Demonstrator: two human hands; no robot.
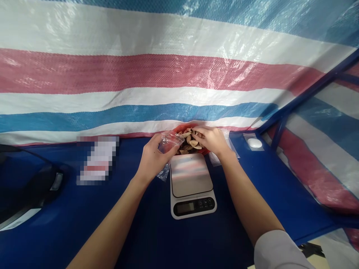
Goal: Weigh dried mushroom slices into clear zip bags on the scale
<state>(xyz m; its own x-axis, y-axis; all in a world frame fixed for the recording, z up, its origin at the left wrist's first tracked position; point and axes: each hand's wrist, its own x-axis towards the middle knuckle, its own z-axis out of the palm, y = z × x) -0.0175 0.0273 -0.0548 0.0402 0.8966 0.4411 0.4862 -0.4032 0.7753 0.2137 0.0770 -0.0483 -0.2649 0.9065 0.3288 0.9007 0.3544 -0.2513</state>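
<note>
Before the brown slices (194, 143) — a white scale (192, 179); striped sheeting (157, 74) close behind.

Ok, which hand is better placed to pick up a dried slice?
Probably the right hand: its fingers are at the dried slices in the red bag, while the left hand holds the clear plastic bag.

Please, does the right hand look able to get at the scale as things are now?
Probably yes: the right hand is at the dried slices, just beyond the scale, whose buttons lie uncovered.
</note>
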